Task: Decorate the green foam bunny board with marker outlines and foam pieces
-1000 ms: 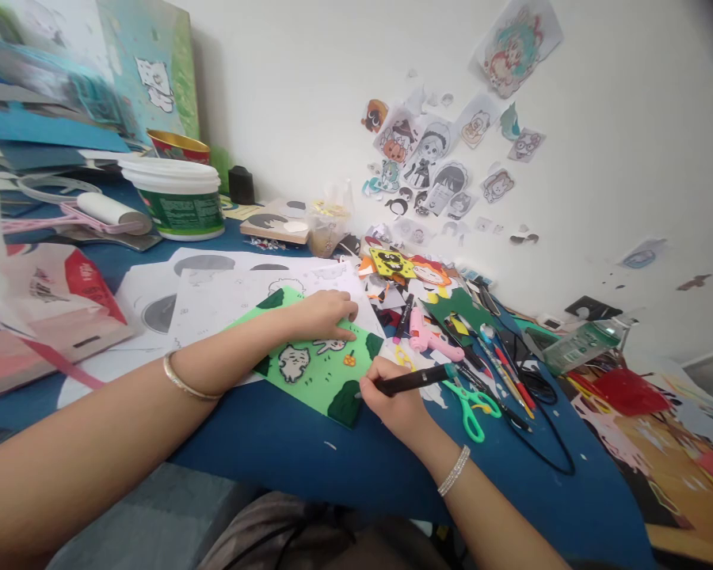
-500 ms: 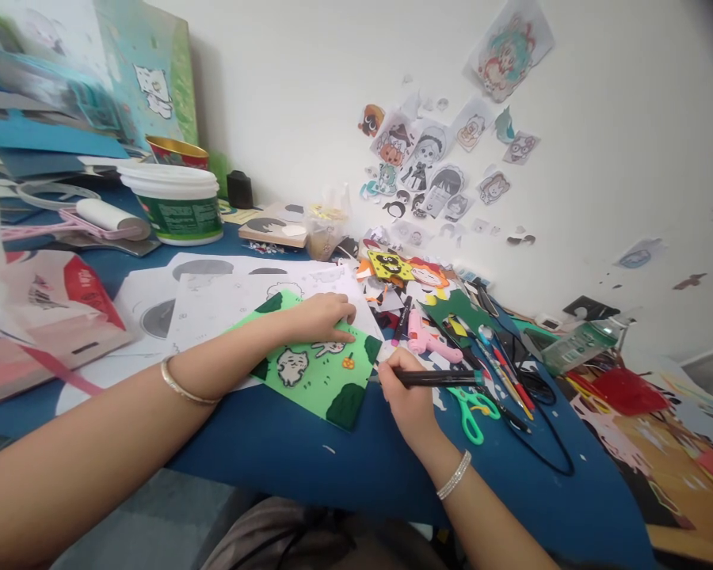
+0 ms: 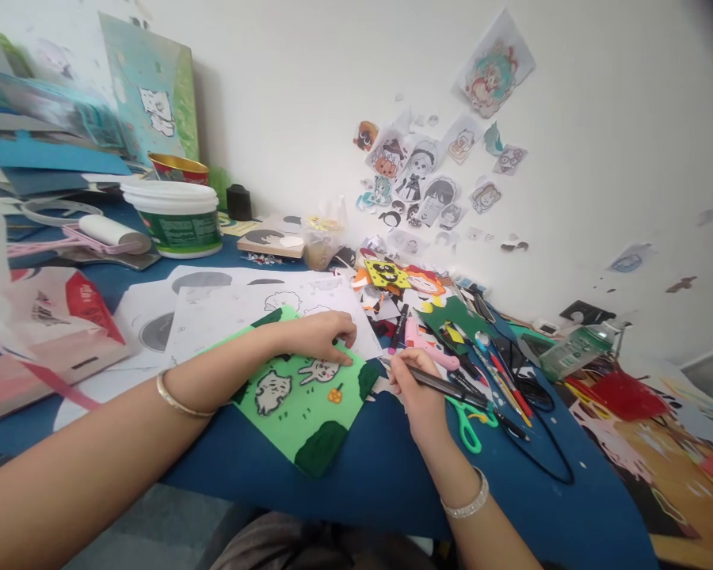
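Note:
A bright green card (image 3: 297, 435) with dark green corner patches, an orange flower and small white animal figures lies at a tilt on the blue table. Across its upper part rests my left hand (image 3: 321, 334), thumb and forefinger apart, pressing down on the card. My right hand (image 3: 419, 392) is closed around a black marker pen (image 3: 443, 384), just right of the card. The pen's tip end points left toward the card's right corner; whether it touches anything is too small to tell. Green-handled scissors (image 3: 469, 427) lie beside my right hand.
White printed sheets (image 3: 207, 305) lie behind the card. Paper scraps, a pink glue gun (image 3: 431, 344), pens and a black cable (image 3: 562, 451) crowd the right side. A white-rimmed tub (image 3: 178, 229) and a pink-and-white bag (image 3: 53, 332) stand left. A clear bottle (image 3: 582, 348) lies far right.
The card has turned and slid slightly down and left under my left hand. My right hand has shifted a little, and the pen has gone from nearly level to slanting.

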{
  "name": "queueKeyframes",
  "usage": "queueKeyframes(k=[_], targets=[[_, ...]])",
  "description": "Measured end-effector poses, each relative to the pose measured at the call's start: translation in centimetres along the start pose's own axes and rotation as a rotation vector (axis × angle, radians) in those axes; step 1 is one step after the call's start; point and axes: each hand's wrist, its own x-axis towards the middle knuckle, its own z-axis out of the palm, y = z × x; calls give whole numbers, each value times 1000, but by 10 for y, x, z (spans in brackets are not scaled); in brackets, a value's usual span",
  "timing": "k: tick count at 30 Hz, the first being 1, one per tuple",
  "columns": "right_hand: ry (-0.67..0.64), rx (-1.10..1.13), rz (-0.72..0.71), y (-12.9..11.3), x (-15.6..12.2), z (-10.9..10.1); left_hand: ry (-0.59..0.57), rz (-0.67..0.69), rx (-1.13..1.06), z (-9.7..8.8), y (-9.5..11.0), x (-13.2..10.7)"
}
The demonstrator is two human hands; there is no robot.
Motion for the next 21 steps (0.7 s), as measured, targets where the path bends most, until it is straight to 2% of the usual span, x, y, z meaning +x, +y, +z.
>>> queueKeyframes(k=[6, 9, 13, 15, 17, 21], targets=[[-188, -22, -38, -2, -4, 0, -42, 25, 10, 2, 5, 0], [-181, 44, 24, 0, -4, -1, -9, -4, 15, -3, -2, -1], [-108, 91, 10, 3, -2, -2, 153, -171, 39, -21, -20, -10], [-89, 92, -1, 3, -1, -3, 169, -219, 52, -28, -27, -16], [-85, 69, -1, 2, -1, -2, 118, -212, 68, -29, -27, -19], [-118, 24, 2, 0, -1, -1, -29, -117, 117, -17, -16, -14]])
